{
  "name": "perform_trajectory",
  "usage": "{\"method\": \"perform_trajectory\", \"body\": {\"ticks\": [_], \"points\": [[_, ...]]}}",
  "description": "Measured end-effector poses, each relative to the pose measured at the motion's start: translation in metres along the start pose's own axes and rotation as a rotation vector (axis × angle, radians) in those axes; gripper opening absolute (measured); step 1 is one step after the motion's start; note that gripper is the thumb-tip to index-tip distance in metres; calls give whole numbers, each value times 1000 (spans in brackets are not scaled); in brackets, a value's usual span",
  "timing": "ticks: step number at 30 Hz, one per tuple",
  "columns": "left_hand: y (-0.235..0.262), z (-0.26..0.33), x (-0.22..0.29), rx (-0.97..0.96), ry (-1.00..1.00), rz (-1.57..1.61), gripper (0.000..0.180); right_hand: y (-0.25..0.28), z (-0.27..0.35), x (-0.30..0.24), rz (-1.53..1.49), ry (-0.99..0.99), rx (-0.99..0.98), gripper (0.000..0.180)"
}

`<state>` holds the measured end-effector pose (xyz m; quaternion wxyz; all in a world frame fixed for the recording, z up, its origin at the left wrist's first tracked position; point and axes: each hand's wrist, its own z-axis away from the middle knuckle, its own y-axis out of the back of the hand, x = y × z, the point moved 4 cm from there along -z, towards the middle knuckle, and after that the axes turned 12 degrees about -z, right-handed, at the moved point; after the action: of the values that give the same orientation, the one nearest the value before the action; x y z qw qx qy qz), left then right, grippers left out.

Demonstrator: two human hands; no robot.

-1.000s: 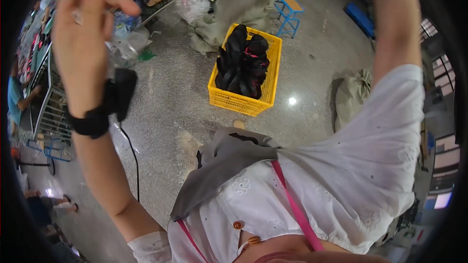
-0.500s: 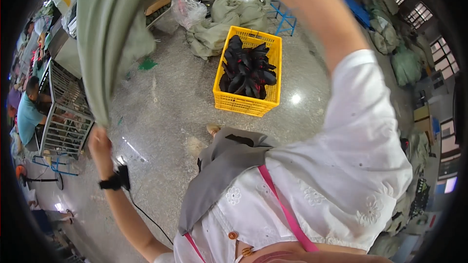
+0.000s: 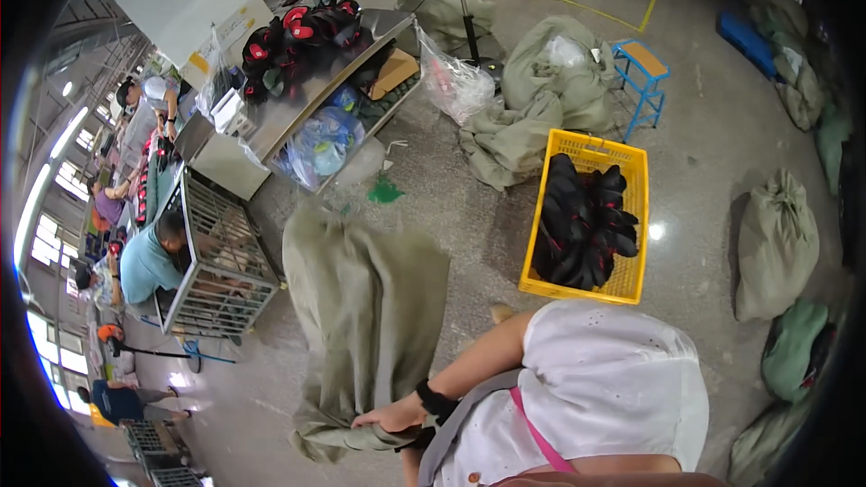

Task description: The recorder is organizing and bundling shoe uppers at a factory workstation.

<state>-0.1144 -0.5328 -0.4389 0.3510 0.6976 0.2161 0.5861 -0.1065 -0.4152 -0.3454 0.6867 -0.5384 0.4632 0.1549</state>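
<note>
A large olive-green cloth sack [image 3: 370, 307] hangs loose in front of me, left of the middle, its far end blurred by motion. My right hand [image 3: 395, 417] reaches across my body, closed on the bunched near end of the sack, a black strap around its wrist. Close below it shows my left wrist with another black strap [image 3: 419, 438]. The fingers of my left hand are hidden behind the cloth and my right hand. To the right stands a yellow plastic crate [image 3: 636, 257] holding several black, red-edged pieces [image 3: 577, 225].
Behind the crate lie a heap of olive sacks [image 3: 555, 81] and a blue step stool [image 3: 642, 72]. A metal table [image 3: 298, 122] with black-and-red pieces and a standing fan [image 3: 469, 27] are farther back. At left a person [image 3: 149, 257] sits by a barred metal cart [image 3: 221, 261]. A full sack [image 3: 776, 248] stands at right.
The sack has come down from overhead to in front of me. My right hand has swung down from beyond the upper edge to beside my left wrist. My view has turned left.
</note>
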Motion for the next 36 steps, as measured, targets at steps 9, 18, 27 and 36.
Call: {"method": "perform_trajectory", "body": {"ticks": [9, 18, 27, 36], "points": [[-30, -236, 77, -166, 20, 211, 69, 239, 128, -188, 1129, 543, 452, 107], [-170, -390, 204, -334, 25, 476, 54, 415, 221, -189, 883, 365, 1194, 96], [-224, -581, 194, -605, -36, 773, 41, 488, 298, -255, -322, 752, 1312, 46], [-335, -658, 281, -489, -980, -64, 43, 556, 270, -319, -215, 576, 1445, 63]]}}
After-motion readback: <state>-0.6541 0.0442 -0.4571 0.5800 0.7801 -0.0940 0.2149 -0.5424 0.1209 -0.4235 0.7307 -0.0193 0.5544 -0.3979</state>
